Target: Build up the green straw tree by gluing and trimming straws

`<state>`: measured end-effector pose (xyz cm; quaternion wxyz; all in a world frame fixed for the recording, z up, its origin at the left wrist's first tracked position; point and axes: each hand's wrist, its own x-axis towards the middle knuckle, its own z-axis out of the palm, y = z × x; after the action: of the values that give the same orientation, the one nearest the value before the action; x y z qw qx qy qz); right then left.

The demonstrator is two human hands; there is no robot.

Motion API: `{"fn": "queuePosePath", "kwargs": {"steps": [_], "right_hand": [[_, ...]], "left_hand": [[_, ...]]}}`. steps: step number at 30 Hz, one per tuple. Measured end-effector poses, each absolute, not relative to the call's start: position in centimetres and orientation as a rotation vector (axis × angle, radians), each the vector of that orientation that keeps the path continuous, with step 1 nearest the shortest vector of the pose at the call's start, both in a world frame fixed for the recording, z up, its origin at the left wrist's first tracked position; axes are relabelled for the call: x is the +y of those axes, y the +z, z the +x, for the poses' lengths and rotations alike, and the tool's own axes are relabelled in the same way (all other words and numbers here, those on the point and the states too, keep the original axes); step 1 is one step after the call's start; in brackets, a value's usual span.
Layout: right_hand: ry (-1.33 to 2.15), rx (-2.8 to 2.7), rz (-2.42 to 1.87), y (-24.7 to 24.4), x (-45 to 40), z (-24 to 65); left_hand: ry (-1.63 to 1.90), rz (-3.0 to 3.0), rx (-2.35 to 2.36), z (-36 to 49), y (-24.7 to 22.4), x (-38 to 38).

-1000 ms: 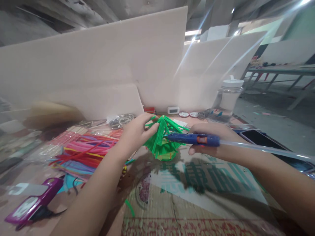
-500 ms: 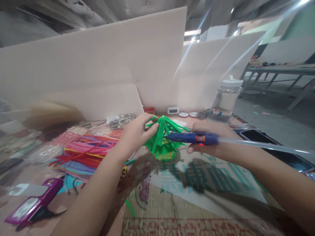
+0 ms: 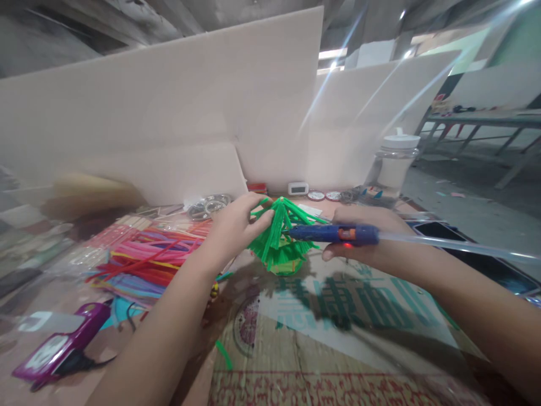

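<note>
In the middle of the head view stands a small cone-shaped structure (image 3: 281, 242) made of green pipe cleaners, with a pale yellow-green base. My left hand (image 3: 249, 220) pinches green strands at its upper left side. My right hand (image 3: 355, 225) is closed around a blue hot glue gun (image 3: 333, 233), whose tip points left and meets the front of the green strands. A clear glue stick (image 3: 443, 248) juts from the gun's rear, and a red light glows under its body. Whether the tip touches the strands cannot be made out.
Left lie a bundle of coloured pipe cleaners (image 3: 147, 256) and a purple tool (image 3: 63, 344). A clear bottle (image 3: 393, 169) stands at the back right, near a phone (image 3: 473, 254). White boards (image 3: 190, 101) rise behind. A loose green piece (image 3: 224, 354) lies in front.
The view has shifted slightly. Both hands keep their hold, with the glue gun still against or near the front of the green structure.
</note>
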<state>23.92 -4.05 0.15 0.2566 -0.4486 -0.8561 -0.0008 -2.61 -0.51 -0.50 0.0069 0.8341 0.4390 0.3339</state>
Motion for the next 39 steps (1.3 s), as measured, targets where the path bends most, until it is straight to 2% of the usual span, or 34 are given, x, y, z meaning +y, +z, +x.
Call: {"fn": "queuePosePath", "kwargs": {"steps": [20,39], "right_hand": [[0.077,-2.232,-1.228,-0.17,-3.77,24.25],[-0.074,-2.111,-1.283,0.18,-3.77,24.34]], "left_hand": [[1.032,2.600,1.378,-2.60,-0.46,-0.60],[1.072,2.613,1.336,-2.55,-0.70,-0.33]]}}
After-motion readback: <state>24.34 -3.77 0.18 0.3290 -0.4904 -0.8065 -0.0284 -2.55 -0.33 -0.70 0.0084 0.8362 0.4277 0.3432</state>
